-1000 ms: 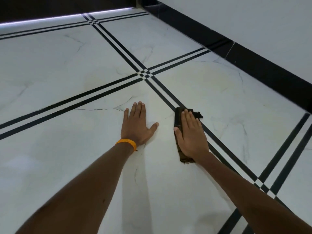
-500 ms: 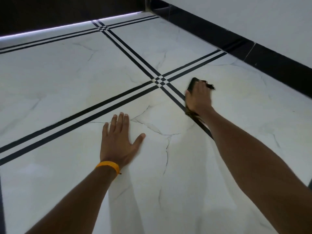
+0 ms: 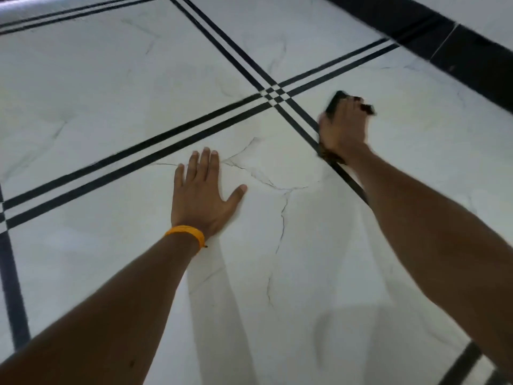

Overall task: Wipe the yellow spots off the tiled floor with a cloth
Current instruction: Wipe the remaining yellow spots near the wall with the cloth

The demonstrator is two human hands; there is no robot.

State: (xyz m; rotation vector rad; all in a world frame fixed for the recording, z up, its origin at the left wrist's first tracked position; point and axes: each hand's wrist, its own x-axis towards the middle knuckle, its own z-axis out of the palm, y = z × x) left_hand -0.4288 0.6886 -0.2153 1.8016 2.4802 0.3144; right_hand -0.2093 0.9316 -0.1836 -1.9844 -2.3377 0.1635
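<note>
White marble-look tiled floor fills nearly all of your view, glossy, with thin grey veins running through it. Pairs of black inlay stripes cross it: one pair runs from the left edge up toward the upper right, another from the top centre down toward the lower right, and they meet in a small checkered crossing just above the middle of the frame. A black skirting band runs along the upper right corner, with a pale wall above it.

Your two bare forearms reach in from the bottom corners. Your left hand lies palm down and flat on the tile at centre, fingers together and pointing up the frame, thumb spread to the right, gripping nothing. An orange wristband circles that wrist.

Your right hand sits in the centre right of the frame, just below and right of the stripe crossing, blurred. It presses down on a dark cloth, fingers laid over the top; a dark edge of the cloth shows beyond your fingertips and a frayed brownish end shows under your wrist, lying on the black stripe. Whether your fingers curl around it or only press on it, you cannot tell from the blur.

No clear yellow spots can be made out; the tile near the cloth has only a faint warm tint.
</note>
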